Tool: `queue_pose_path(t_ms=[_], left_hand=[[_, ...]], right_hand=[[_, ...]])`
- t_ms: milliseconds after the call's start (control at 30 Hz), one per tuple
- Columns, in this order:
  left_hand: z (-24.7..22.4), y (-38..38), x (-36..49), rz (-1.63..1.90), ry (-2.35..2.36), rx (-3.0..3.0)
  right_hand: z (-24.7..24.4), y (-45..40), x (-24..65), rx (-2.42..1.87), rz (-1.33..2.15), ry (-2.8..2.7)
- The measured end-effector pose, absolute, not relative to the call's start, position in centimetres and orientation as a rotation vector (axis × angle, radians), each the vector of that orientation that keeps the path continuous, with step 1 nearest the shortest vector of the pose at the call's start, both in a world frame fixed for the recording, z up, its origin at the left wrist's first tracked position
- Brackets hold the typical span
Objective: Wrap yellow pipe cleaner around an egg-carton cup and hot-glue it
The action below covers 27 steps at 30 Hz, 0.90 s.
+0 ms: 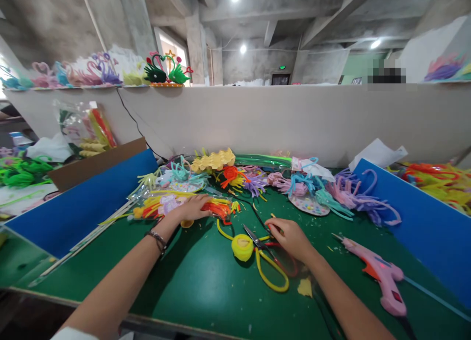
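Observation:
My left hand (193, 207) lies over a clear bag of orange, red and yellow pipe cleaners (219, 211), its fingers stretched out across the bundle. My right hand (289, 237) is closed in a pinch just above the scissors; a bit of red shows at the fingertips, too small to name. Below that hand lie the scissors (275, 274), one handle loop yellow and one red, with the blades pointing away to the left. Touching the blades' left side is a fuzzy yellow coiled ball (242, 248), with a yellow stem (222, 232) curving up beside it.
A pink glue gun (379, 274) lies at the right, its nozzle pointing left. Blue boards (91, 200) flank the green table (206, 291). Pastel pipe-cleaner pieces (305, 185) and a yellow wavy piece (213, 161) are heaped along the back. Finished swans (165, 74) stand on the ledge.

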<state>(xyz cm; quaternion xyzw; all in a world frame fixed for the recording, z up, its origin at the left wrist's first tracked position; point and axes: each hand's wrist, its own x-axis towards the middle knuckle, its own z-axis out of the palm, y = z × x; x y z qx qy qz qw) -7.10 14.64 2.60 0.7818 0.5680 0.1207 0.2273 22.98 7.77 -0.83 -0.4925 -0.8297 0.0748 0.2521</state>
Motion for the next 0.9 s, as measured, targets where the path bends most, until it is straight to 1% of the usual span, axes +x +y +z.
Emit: queue_pose_path(t_ms=[100,200,433,533,700,900], left_hand=[[2.9,14.6,-6.6,0.129,1.503,2.306],[3.0,15.0,-6.4,0.014,1.44,2.405],[2.6,16.4,-6.5,0.033,1.445,2.527],[3.9,16.6,-6.6,0.03,1.377,2.574],[7.3,15.7,-6.6,0.035,1.248,2.635],[10.5,14.5,-6.4,0.077,1.221,2.652]], right_hand=[[-1.0,7.6,23.0,-1.326,0.224,-2.251],[-0.5,7.2,23.1,-1.32,0.237,-2.269],[2.8,8.5,20.8,-1.196,0.306,-2.404],[3.4,10.3,18.6,-1.143,0.335,-2.41],[3.6,13.5,15.5,-1.085,0.31,-2.344],[4.2,14.9,14.8,-0.988,0.32,-2.319]])
